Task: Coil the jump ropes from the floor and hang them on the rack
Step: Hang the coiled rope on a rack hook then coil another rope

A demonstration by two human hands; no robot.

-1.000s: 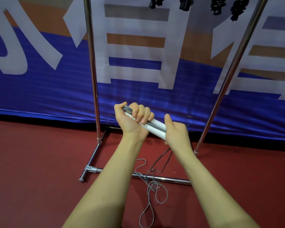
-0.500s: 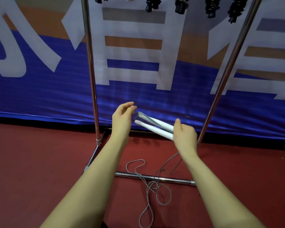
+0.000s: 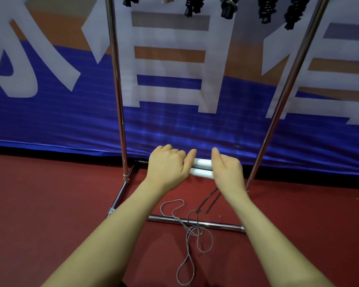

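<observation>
Two white jump rope handles (image 3: 201, 167) lie side by side and level between my hands, in front of the rack. My right hand (image 3: 226, 170) grips their right end, thumb up. My left hand (image 3: 168, 165) curls round their left end, its back toward me. The grey rope (image 3: 192, 235) drops from under my right hand to the red floor and lies there in loose tangled loops across the rack's front base bar. The chrome rack (image 3: 117, 90) stands right ahead; its top rail is out of frame.
Several black coiled ropes (image 3: 266, 9) hang at the top edge between the rack's two uprights. The rack's base bar (image 3: 195, 222) and left foot lie on the red floor. A blue, white and orange banner (image 3: 50, 112) covers the wall behind.
My left hand let go of the handles, opened, and has now closed on their left end again. The handles swung from tilted to level, and my head dropped a little.
</observation>
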